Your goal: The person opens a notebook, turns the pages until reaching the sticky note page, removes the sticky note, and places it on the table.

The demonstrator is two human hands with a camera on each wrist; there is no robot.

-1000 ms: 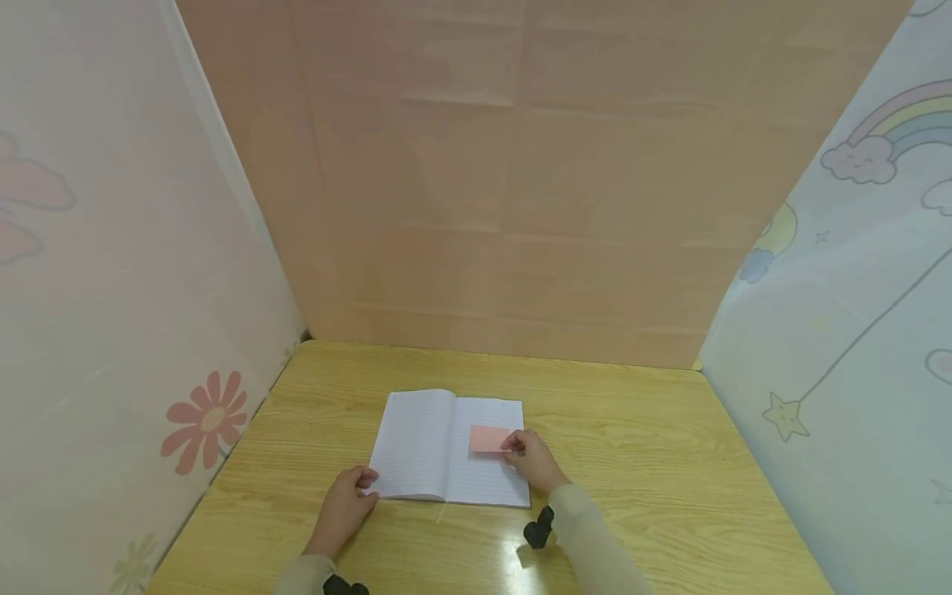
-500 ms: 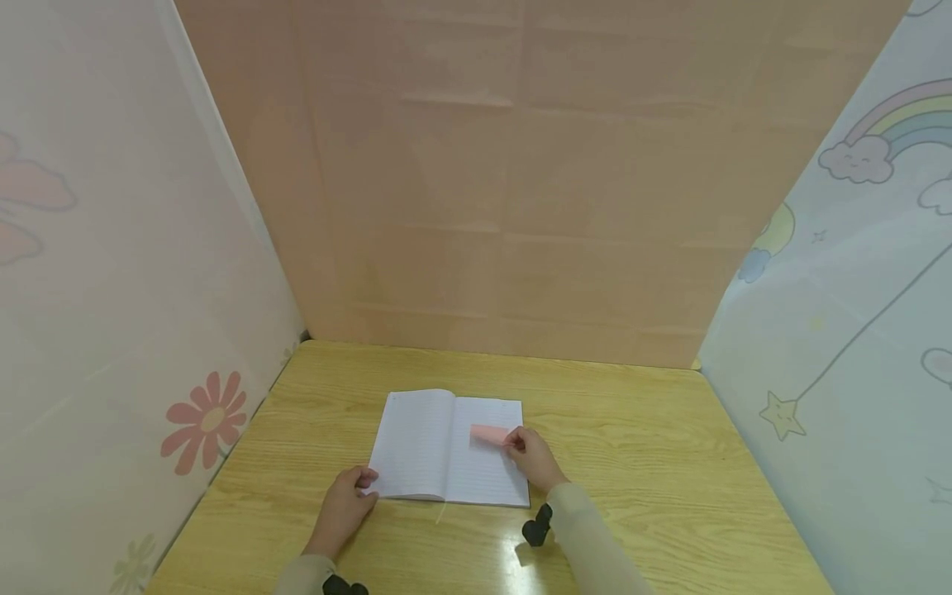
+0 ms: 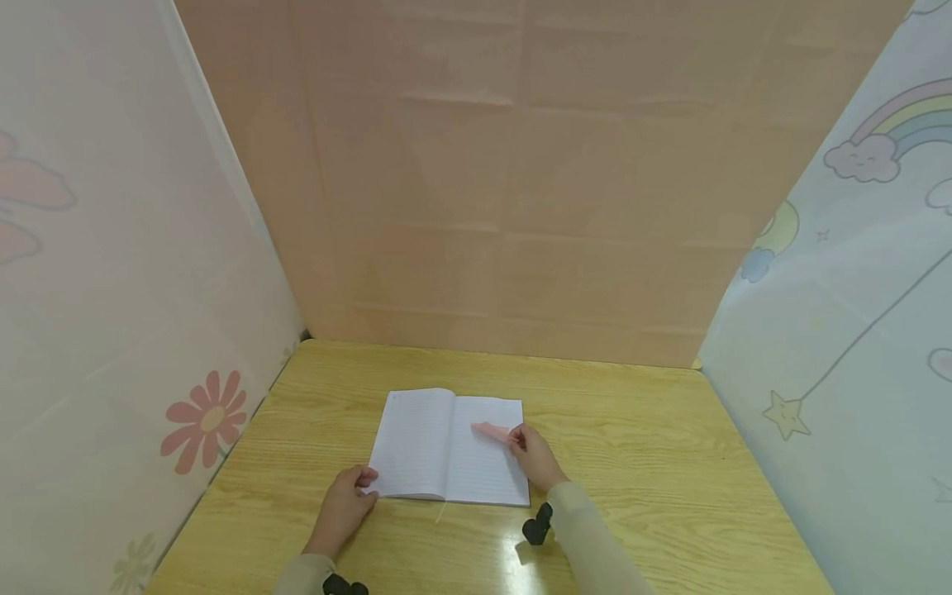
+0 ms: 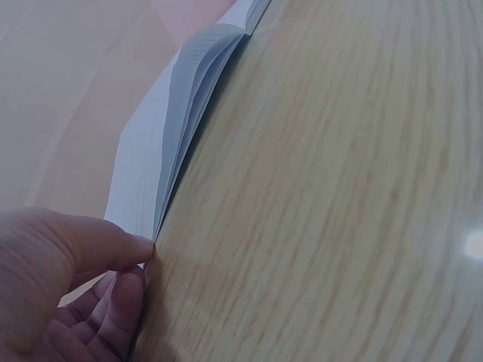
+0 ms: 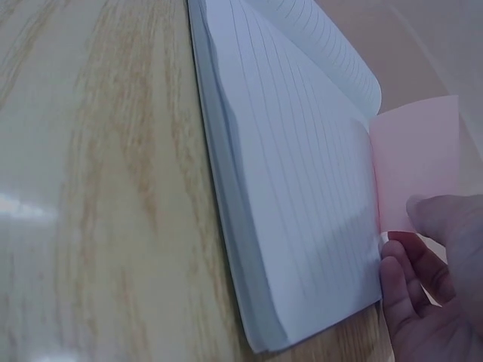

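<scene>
An open notebook [image 3: 412, 446] with white lined pages lies on the wooden table. In the head view, my right hand [image 3: 537, 459] is over the right page, pinching a pink sticky note [image 3: 491, 430] between thumb and fingers. The right wrist view shows the pink note [image 5: 416, 154] standing up from the lined page [image 5: 302, 196], its lower edge near the paper. My left hand [image 3: 345, 506] holds the notebook's lower left corner; in the left wrist view the thumb lies on top of the page edge, the fingers curled beside it.
A thin ribbon bookmark [image 3: 441, 512] sticks out below the notebook's spine. The wooden table [image 3: 625, 463] meets a brown panel [image 3: 506, 207] behind and patterned walls on both sides. Black wrist devices [image 3: 537, 525] sit at both sleeves.
The pink note has tilted up, from facing the head camera flat to nearly edge-on. The right hand has shifted slightly up. My left hand stays at the corner.
</scene>
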